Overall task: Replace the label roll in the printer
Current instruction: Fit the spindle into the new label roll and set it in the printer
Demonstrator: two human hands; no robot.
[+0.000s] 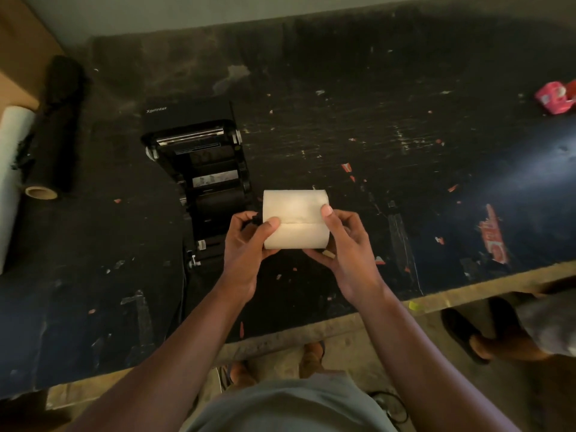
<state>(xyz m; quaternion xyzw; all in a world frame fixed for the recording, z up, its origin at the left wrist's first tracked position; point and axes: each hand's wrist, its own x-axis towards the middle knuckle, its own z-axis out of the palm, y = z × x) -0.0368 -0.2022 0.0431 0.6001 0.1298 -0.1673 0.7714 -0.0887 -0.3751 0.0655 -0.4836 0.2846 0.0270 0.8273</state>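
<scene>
A cream label roll (296, 218) is held sideways above the black table, just right of the printer. My left hand (247, 244) grips its left end, thumb on the front face. My right hand (341, 244) cups its right end from below, thumb on top. The black printer (199, 169) stands open on the table, lid tipped back, its dark roll bay showing. A small black part shows at my left fingertips, too dark to identify.
The black table (374, 151) is scuffed and dotted with scraps of red tape. A black film roll (59, 126) and a white roll (12, 169) lie at far left. A pink tape dispenser (556, 96) sits far right. Another person's sandalled foot (467, 335) is below the table edge.
</scene>
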